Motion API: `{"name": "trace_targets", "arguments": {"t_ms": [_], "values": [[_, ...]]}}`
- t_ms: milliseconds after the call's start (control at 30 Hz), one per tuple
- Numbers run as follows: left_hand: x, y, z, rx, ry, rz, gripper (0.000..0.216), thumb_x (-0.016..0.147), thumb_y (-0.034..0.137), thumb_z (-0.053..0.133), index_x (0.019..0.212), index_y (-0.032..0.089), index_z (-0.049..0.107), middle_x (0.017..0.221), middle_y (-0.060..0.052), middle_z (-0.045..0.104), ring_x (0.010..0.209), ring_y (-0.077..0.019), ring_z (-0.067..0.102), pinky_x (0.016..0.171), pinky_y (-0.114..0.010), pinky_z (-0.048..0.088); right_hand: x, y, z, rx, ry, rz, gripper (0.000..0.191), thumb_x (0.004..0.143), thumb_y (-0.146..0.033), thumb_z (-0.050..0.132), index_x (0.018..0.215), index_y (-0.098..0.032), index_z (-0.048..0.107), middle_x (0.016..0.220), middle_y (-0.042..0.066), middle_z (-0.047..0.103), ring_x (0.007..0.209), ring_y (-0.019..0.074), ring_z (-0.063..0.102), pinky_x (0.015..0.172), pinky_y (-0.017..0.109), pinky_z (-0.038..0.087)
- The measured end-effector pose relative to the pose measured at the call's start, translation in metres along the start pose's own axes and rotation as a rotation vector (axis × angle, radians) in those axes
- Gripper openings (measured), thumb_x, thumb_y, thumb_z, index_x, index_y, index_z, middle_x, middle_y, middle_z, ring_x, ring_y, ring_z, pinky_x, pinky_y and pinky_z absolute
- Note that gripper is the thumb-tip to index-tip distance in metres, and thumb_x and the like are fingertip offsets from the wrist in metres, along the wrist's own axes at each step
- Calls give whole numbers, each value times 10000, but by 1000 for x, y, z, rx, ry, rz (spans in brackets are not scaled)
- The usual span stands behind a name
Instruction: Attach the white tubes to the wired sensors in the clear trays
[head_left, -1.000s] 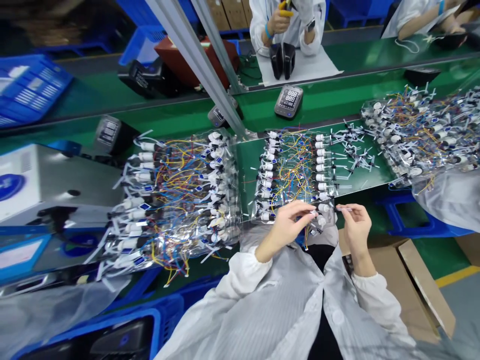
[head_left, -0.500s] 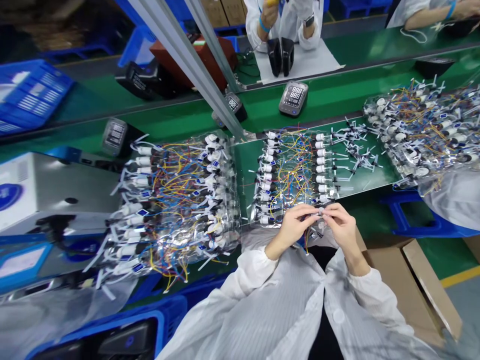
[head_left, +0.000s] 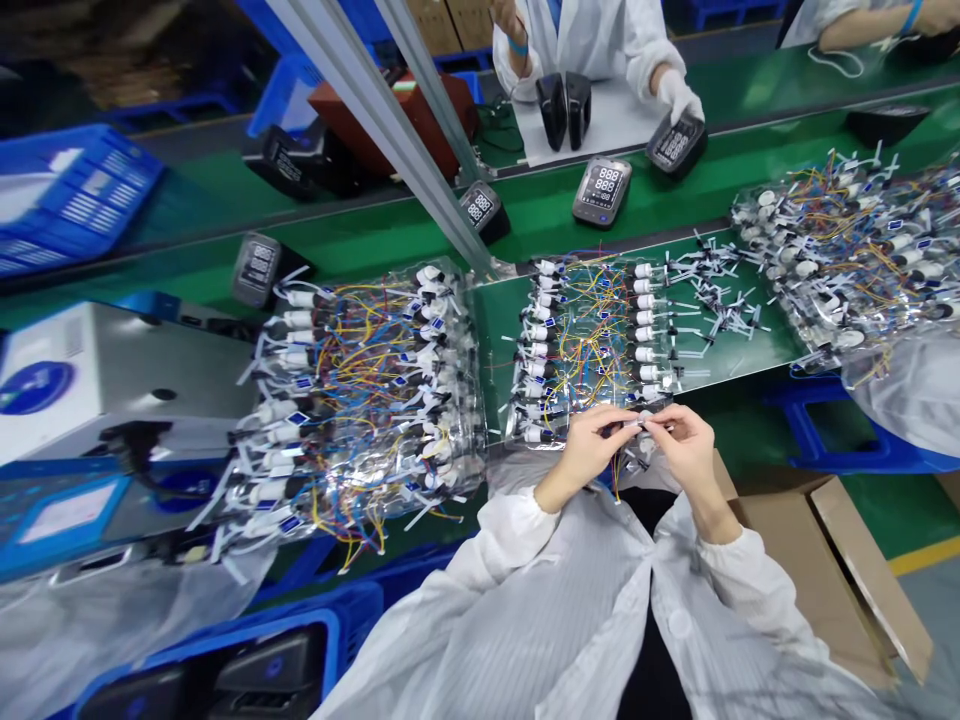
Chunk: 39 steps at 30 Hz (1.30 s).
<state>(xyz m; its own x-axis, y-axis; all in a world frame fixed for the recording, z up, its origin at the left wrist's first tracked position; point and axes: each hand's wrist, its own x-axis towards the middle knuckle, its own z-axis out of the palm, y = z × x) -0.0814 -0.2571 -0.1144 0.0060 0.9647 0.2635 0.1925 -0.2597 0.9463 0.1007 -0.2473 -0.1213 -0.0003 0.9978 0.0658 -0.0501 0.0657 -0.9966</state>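
My left hand (head_left: 592, 445) and my right hand (head_left: 686, 445) meet at the near edge of the green bench, fingers pinched together on a small white wired part (head_left: 641, 423). Coloured wires hang down from it between my wrists. Just beyond my hands lies a clear tray (head_left: 592, 345) with two rows of the same white parts and tangled yellow, blue and red wires. Loose white tube pieces (head_left: 716, 300) are scattered to the right of that tray.
A bigger heap of wired parts (head_left: 352, 390) fills the left; another (head_left: 855, 260) sits at the right. Display units (head_left: 600, 190) ride the green belt beyond. A person in white opposite holds one unit (head_left: 675, 145). A cardboard box (head_left: 825, 560) stands at my right.
My right hand, holding a small piece apart from the left a second ago, came in to meet the left hand. The person opposite reached a hand down onto a unit.
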Motion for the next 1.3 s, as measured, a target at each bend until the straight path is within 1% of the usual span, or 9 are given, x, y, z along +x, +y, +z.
{"name": "trace_targets", "arguments": {"t_ms": [100,233,400,500,633,733,867,1000,1300], "values": [[-1,0,-1,0,47,-11,164,888,324,837,990,196,833,897,-67,788,763,-163,683,706,-288,529,0,-2,0,-16,-21,-1,76,850,-238,829,878,-233,759,863,26,751,801,170,727,720,280,575],[-2,-1,1,5,20,14,150,892,308,834,992,196,832,882,-67,790,763,-166,690,697,-290,533,0,-4,4,-12,-25,-5,85,840,-250,835,848,-233,752,838,30,760,803,182,742,743,298,595],[-2,-1,-2,38,-14,137,136,914,278,814,1025,200,823,926,-73,806,815,-176,734,741,-302,578,-3,1,2,-14,-31,-6,110,833,-261,838,793,-235,739,826,43,778,818,205,761,756,323,616],[1,2,-8,89,-82,224,128,956,254,763,1064,207,816,969,-76,811,854,-175,752,792,-309,604,-3,5,-3,-64,-83,-27,87,850,-244,816,789,-239,754,846,45,792,829,210,767,782,338,618],[7,4,-19,213,-237,318,172,1003,242,693,1129,193,799,985,-87,800,874,-178,745,795,-300,608,-2,5,-8,-186,-182,-99,73,882,-207,760,820,-241,779,859,43,798,819,206,763,785,341,604],[11,4,-24,236,-301,347,187,1013,249,673,1140,184,795,987,-88,792,889,-179,742,803,-293,607,0,1,-5,-162,-200,-100,69,886,-209,758,823,-238,763,863,40,784,837,199,751,792,334,592],[11,2,-22,176,-202,320,177,999,279,701,1113,192,804,972,-85,793,877,-172,752,806,-282,609,0,-4,3,-2,-115,-57,118,863,-257,801,803,-234,702,879,38,748,851,194,722,780,333,584],[8,2,-17,151,-121,318,187,970,303,745,1110,192,801,975,-93,802,864,-179,759,804,-298,622,-1,-3,5,45,-57,-24,158,844,-286,824,772,-234,693,820,33,720,812,197,705,750,342,583],[6,-1,-15,140,-143,332,164,981,280,729,1109,195,787,966,-89,797,881,-185,752,819,-318,613,-2,2,0,6,-91,-20,107,840,-245,832,755,-241,767,818,32,759,825,190,729,781,329,576]]}}
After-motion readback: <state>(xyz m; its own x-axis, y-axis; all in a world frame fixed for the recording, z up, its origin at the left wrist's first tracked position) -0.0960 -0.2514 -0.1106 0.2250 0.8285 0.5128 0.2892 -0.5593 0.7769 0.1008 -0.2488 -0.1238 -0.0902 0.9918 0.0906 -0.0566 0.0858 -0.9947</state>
